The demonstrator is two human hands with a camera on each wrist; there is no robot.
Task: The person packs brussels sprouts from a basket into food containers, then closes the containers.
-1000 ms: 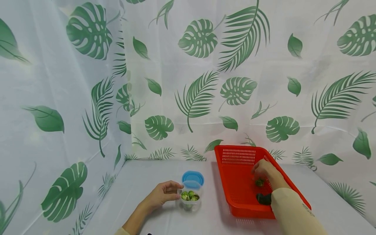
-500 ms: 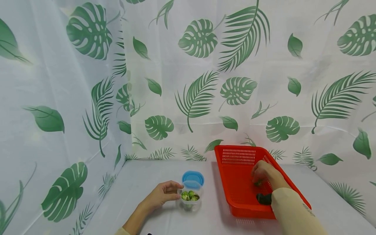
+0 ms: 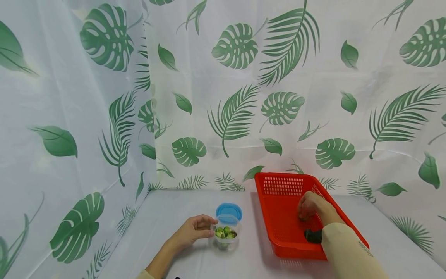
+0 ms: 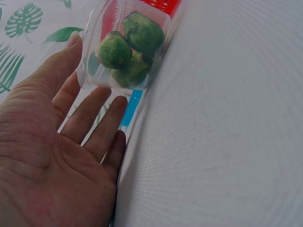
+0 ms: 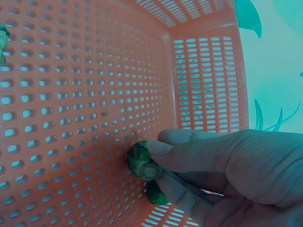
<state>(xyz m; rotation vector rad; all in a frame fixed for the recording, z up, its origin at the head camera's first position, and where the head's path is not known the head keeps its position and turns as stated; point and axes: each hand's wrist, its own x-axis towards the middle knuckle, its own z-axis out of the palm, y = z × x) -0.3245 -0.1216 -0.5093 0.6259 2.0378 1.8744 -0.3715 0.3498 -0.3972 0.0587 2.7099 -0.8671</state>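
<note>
A small clear plastic container (image 3: 227, 241) stands on the table with several Brussels sprouts (image 3: 226, 231) inside. My left hand (image 3: 192, 232) rests its thumb and fingertips at the container's left side. In the left wrist view, the fingers look loosely extended, with the thumb (image 4: 71, 52) along the rim. Inside the red basket (image 3: 283, 246), my right hand (image 3: 313, 205) pinches a Brussels sprout (image 5: 138, 161) between thumb and fingers, close over the slotted floor. A second sprout (image 5: 155, 195) lies right under those fingers. Another sprout (image 5: 3, 43) shows at the left edge of the right wrist view.
A blue lid (image 3: 229, 211) lies right behind the container. The basket's raised walls surround the right hand, and a black device (image 3: 313, 236) sits at that wrist. Leaf-print sheeting (image 3: 244, 116) hangs behind and to the left of the white table (image 3: 184, 205).
The sprout under my right hand, visible a second ago, is now hidden behind the fingers in the head view. My left hand and the container have stayed in place.
</note>
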